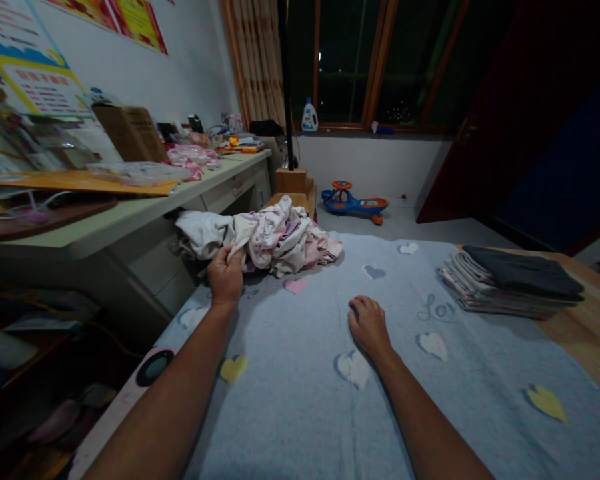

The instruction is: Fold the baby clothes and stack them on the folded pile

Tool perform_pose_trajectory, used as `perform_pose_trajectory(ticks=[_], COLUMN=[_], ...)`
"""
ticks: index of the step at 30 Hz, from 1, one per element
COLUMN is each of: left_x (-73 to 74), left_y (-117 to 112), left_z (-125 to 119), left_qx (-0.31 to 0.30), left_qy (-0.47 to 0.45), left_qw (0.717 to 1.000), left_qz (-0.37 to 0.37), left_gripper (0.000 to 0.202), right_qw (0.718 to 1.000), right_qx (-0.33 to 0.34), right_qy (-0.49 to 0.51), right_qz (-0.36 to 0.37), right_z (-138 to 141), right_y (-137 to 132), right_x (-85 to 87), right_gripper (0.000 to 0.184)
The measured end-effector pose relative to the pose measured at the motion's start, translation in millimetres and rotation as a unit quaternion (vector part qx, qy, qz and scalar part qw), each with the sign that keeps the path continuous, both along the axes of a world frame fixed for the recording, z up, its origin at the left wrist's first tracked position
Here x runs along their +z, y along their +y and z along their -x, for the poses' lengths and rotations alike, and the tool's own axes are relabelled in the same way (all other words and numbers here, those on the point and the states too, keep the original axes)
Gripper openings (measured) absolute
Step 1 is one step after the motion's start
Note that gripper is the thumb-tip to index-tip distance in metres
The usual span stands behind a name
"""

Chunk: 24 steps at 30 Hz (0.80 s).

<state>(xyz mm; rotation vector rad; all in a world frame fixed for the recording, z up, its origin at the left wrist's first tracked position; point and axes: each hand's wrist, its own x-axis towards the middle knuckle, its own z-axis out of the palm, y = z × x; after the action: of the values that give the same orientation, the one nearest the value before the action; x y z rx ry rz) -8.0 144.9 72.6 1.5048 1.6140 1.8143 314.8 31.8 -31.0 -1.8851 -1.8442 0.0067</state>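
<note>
- At 11 o'clock from me, my left hand (225,275) is closed in a pinch, thumb and fingers gripping a fold of cream cloth (241,233).
- That cloth lies at the near left of the crumpled pile (283,233), between 11 and 12 o'clock, mostly white and pink.
- At 1 o'clock, my right hand (370,325) is released, palm down, its fingers loosely bent; I cannot tell whether the fingertips press on the blue blanket (300,400) or sit just above it.
- A white heart (354,369) shows beside my right wrist.
- At 2 o'clock, well apart from the pile, a neat stack (500,301) of pale folded layers bears a dark grey piece (525,272) on top.
- Past the blanket, just right of 12 o'clock, stands a toy car (356,203).
</note>
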Motion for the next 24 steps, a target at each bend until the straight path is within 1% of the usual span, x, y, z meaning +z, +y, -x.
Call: perform_pose_trajectory(ticks=[2, 4, 5, 6, 7, 9, 11, 12, 14, 16, 18, 19, 21, 24], left_x=[-0.3, -1.1, -1.5, -1.8, -2.0, -1.9, -0.9, -0.2, 1.1, 1.9, 2.0, 1.9, 2.2, 5.2], left_y=[-8, -17, -21, -23, -25, -22, -13, -7, 7, 21, 34, 39, 48, 56], left_z=[-2, -5, -7, -10, -12, -19, -26, -29, -36, -40, -41, -40, -38, -34], left_qx=[0.045, 0.115, 0.139, 0.142, 0.122, 0.05, -0.009, -0.021, -0.02, 0.001, 0.035, 0.048, 0.058, 0.055], left_qy=[0.034, 0.098, 0.133, 0.17, 0.207, 0.272, 0.321, 0.337, 0.359, 0.366, 0.355, 0.344, 0.324, 0.302], left_qw=[0.998, 0.987, 0.979, 0.972, 0.968, 0.959, 0.947, 0.941, 0.933, 0.93, 0.934, 0.937, 0.943, 0.948], left_qz=[-0.017, -0.049, -0.064, -0.072, -0.07, -0.053, -0.031, -0.024, -0.025, -0.023, 0.004, 0.024, 0.06, 0.081], left_gripper=[0.025, 0.036, 0.043, 0.046, 0.044, 0.029, 0.019, 0.018, 0.024, 0.037, 0.047, 0.048, 0.04, 0.018], right_qw=[1.0, 1.0, 1.0, 1.0, 1.0, 1.0, 1.0, 1.0, 1.0, 1.0, 1.0, 1.0, 1.0, 1.0], right_qx=[0.002, 0.002, 0.002, 0.002, 0.002, 0.002, 0.001, 0.001, 0.002, 0.002, 0.001, 0.001, 0.0, -0.001], right_qy=[-0.001, -0.003, -0.004, -0.005, -0.005, -0.006, -0.005, -0.005, -0.002, -0.001, -0.002, -0.003, -0.003, -0.001], right_qz=[0.0, 0.001, 0.001, 0.002, 0.002, 0.002, 0.001, 0.0, -0.001, -0.001, -0.001, -0.001, -0.001, 0.001], right_z=[0, 0, 0, 0, 0, 0, 0, 0, 0, 0, 0, 0, 0, 0], right_y=[0, 0, 0, 0, 0, 0, 0, 0, -1, -2, -1, -1, -1, -1], right_x=[0.6, 0.7, 0.6, 0.3, 0.1, -0.3, 0.0, 0.2, 0.9, 1.3, 1.2, 1.0, 0.6, 0.6], right_gripper=[0.026, 0.025, 0.025, 0.025, 0.025, 0.025, 0.025, 0.025, 0.025, 0.026, 0.025, 0.025, 0.025, 0.025])
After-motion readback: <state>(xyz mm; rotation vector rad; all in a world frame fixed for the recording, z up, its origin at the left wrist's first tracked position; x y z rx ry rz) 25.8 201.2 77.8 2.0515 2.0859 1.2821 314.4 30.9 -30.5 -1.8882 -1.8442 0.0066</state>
